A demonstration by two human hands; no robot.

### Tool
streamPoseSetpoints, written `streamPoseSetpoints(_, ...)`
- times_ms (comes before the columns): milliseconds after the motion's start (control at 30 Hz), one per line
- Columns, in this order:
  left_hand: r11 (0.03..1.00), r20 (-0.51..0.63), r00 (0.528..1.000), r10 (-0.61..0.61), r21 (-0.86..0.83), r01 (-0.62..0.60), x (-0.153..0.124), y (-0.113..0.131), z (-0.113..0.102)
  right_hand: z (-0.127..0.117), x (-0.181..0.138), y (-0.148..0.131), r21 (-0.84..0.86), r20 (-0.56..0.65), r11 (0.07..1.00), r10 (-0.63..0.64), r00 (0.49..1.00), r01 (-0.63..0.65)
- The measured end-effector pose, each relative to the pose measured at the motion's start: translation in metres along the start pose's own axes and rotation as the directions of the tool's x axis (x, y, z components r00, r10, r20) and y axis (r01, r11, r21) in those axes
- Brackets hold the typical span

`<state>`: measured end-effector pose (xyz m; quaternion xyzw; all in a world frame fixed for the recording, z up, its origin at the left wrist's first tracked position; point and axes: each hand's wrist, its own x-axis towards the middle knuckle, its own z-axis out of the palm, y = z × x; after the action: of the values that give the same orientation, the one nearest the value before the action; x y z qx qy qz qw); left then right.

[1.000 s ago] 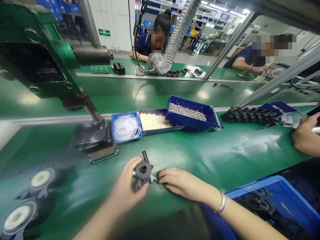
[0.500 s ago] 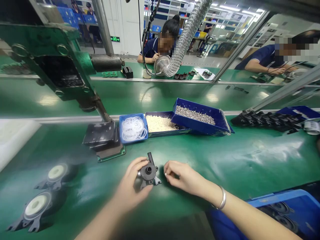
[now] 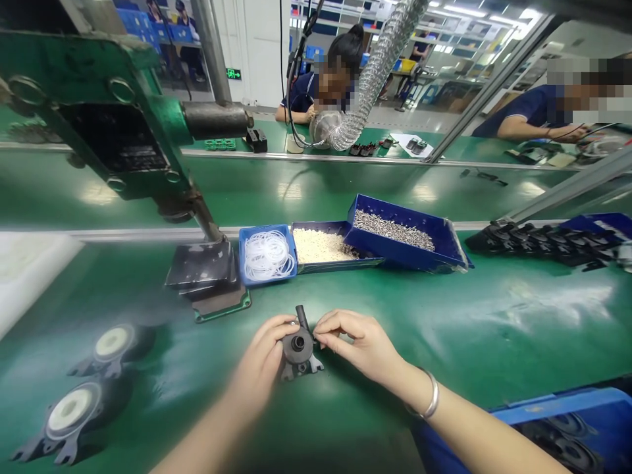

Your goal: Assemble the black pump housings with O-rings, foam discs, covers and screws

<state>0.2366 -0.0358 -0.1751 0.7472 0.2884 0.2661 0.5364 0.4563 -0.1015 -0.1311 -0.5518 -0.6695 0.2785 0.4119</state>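
A small black pump housing (image 3: pixel 297 347) with a pipe stub at its top, a round central port and forked feet stands on the green bench. My left hand (image 3: pixel 266 355) is closed around its left side, fingers over the upper edge. At the housing's right edge, beside a screw lug, my right hand (image 3: pixel 353 339) is pinched, thumb against fingertips. Whatever sits between those fingertips is too small or hidden to make out. Farther left on the bench lie two dark parts with forked feet and white discs, the nearer part (image 3: pixel 74 411) and the farther part (image 3: pixel 116 343).
Behind the hands stand a blue tray of clear rings (image 3: pixel 241 270), a bin of cream pellets (image 3: pixel 340 264) and a tilted bin of screws (image 3: pixel 454 253). A green press (image 3: pixel 113 125) overhangs the left. A blue crate (image 3: pixel 557 403) is at lower right. People work opposite.
My right hand has moved left to the housing's right edge, its fingertips now against it. My left thumb has drawn up close to the housing's left side.
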Motion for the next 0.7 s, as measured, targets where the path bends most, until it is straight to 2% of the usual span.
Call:
streamPoseSetpoints(100, 1.0, 0.004, 1.0, 0.015, -0.008, -0.015, -0.001, 0.001, 0.0, 0.0, 0.0, 0.002, -0.063, 0.012, 0.993, -0.098, 0.995, 0.098)
streamPoseSetpoints(200, 1.0, 0.017, 0.999, 0.027, -0.013, -0.027, -0.002, 0.001, 0.0, -0.002, -0.005, 0.006, -0.168, 0.086, 0.96, -0.212, 0.974, 0.224)
streamPoseSetpoints(367, 0.999, -0.006, 0.999, 0.04, 0.014, -0.04, -0.003, -0.007, 0.001, -0.002, -0.021, 0.014, -0.426, 0.278, 0.775, -0.379, 0.883, 0.467)
streamPoseSetpoints(433, 0.998, -0.037, 0.998, 0.057, 0.02, -0.057, -0.002, -0.007, 0.002, -0.003, -0.024, 0.014, -0.471, 0.306, 0.724, -0.402, 0.863, 0.505)
streamPoseSetpoints(500, 0.999, -0.061, 0.997, 0.047, -0.004, -0.047, 0.0, -0.002, 0.004, -0.013, -0.018, 0.011, -0.502, 0.272, 0.695, -0.439, 0.857, 0.515)
streamPoseSetpoints(533, 0.999, -0.076, 0.996, 0.038, -0.026, -0.04, 0.001, 0.003, 0.004, -0.024, -0.01, 0.009, -0.528, 0.217, 0.682, -0.469, 0.856, 0.507)
streamPoseSetpoints(600, 0.997, -0.112, 0.993, 0.027, -0.066, -0.035, 0.002, 0.014, 0.004, -0.056, 0.015, 0.004, -0.622, 0.006, 0.673, -0.506, 0.863, 0.399)
streamPoseSetpoints(633, 0.996, -0.126, 0.992, 0.027, -0.077, -0.037, 0.003, 0.019, 0.004, -0.077, 0.03, 0.003, -0.674, -0.13, 0.684, -0.483, 0.866, 0.281)
streamPoseSetpoints(667, 0.996, -0.135, 0.99, 0.032, -0.08, -0.044, 0.003, 0.023, 0.003, -0.099, 0.048, 0.003, -0.722, -0.283, 0.687, -0.398, 0.873, 0.079)
streamPoseSetpoints(700, 0.996, -0.127, 0.991, 0.033, -0.077, -0.043, 0.003, 0.026, 0.002, -0.122, 0.065, 0.005, -0.748, -0.383, 0.651, -0.261, 0.886, -0.131)
